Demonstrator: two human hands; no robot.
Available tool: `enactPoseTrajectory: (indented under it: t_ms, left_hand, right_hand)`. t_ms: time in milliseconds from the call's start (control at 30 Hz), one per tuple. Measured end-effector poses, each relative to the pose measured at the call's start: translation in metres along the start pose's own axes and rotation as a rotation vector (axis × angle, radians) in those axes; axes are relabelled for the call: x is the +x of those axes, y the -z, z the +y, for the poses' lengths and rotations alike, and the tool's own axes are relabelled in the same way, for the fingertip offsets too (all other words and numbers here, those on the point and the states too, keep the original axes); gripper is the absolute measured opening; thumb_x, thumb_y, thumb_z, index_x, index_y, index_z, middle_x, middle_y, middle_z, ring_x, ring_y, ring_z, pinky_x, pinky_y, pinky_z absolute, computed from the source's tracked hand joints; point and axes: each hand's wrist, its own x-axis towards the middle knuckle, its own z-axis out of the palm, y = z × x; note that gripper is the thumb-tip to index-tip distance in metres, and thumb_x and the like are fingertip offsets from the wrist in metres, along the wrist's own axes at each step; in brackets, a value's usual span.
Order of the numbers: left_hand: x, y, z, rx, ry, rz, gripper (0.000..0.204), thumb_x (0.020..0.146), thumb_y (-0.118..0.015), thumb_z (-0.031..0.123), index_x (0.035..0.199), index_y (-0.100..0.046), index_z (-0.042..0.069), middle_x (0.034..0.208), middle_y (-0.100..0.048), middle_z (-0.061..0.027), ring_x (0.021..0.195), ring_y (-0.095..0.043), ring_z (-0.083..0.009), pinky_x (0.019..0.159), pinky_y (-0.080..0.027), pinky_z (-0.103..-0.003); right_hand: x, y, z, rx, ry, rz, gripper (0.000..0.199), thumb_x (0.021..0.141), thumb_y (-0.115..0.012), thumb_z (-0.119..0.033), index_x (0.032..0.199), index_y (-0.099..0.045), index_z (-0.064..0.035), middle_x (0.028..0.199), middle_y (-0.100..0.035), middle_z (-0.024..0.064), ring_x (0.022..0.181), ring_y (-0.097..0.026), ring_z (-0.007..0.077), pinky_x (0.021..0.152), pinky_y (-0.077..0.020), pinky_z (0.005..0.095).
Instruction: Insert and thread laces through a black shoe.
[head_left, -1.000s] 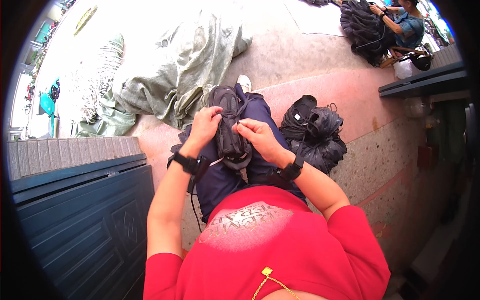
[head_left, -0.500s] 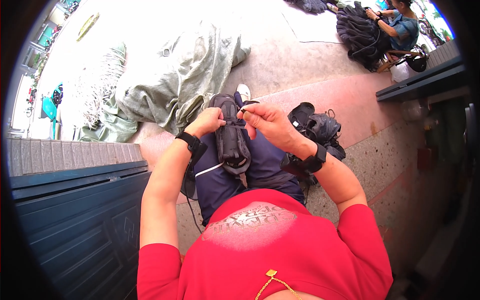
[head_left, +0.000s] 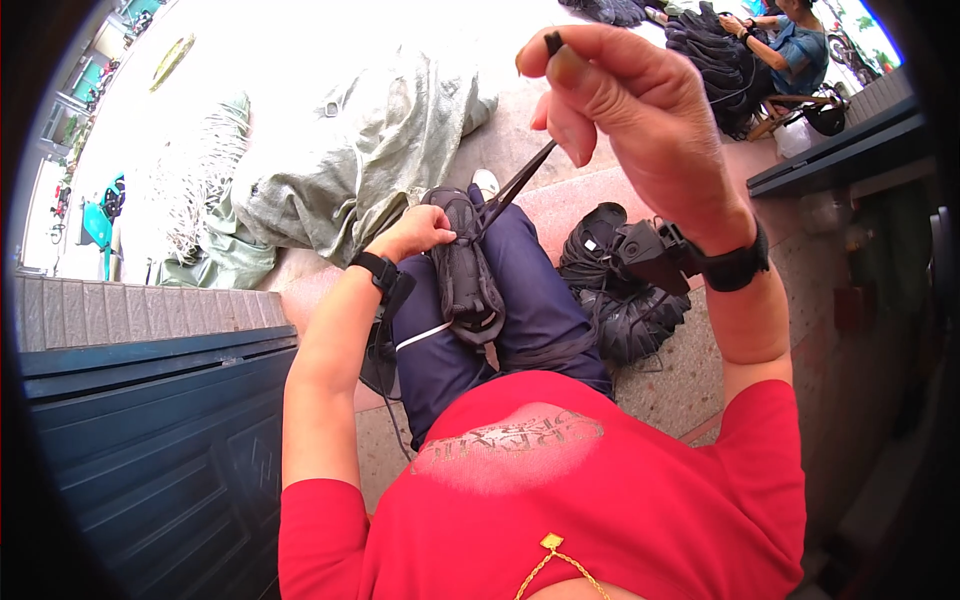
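A black shoe upper [head_left: 466, 285] lies lengthwise across my lap on my dark blue trousers. My left hand [head_left: 414, 231] is closed on its left side, thumb and fingers pinching the edge near the lacing. Raised high to the right, my right hand [head_left: 640, 110] pinches a black shoelace [head_left: 522, 182]. The lace runs taut from the upper to the hand, and a dark end pokes out between thumb and forefinger. Black straps with small boxes sit on both wrists.
Several more black uppers [head_left: 620, 290] are heaped on the floor right of my legs. Ahead lies a grey-green sheet [head_left: 340, 170] beside a tangle of pale strips [head_left: 210, 170]. Blue panels [head_left: 170, 430] stand at left. At far right another person [head_left: 795, 50] handles a dark bundle [head_left: 705, 65].
My right hand has risen up and to the right, away from the shoe upper, drawing the shoelace out long and taut. My left hand stays at the upper's side.
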Motion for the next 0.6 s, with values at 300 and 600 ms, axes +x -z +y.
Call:
enactPoseTrajectory:
  t_ms: [300,600]
  left_hand:
    - [-0.004,-0.009,0.008,0.211,-0.163,0.127,0.020,0.067,-0.069,0.017,0.079,-0.059,0.003,0.077,-0.060,-0.0162,0.077,-0.058,-0.0302,0.068,-0.045,-0.037]
    - [-0.007,-0.023,0.018,0.673,-0.200,0.140,0.013,0.070,-0.059,0.007,0.080,-0.058,0.000,0.083,-0.059,-0.0159,0.087,-0.052,-0.0325,0.073,-0.046,-0.040]
  right_hand:
    - [-0.008,0.000,0.004,0.074,-0.149,0.060,0.024,0.090,-0.045,-0.018,0.099,-0.055,0.0010,0.055,-0.044,-0.0020,0.050,-0.042,0.0059,0.065,-0.0440,0.0263]
    - [-0.011,0.001,0.006,0.152,-0.107,0.076,0.023,0.087,-0.051,-0.018,0.096,-0.059,0.0016,0.061,-0.053,-0.0008,0.054,-0.049,0.0042,0.052,-0.0402,0.0180]
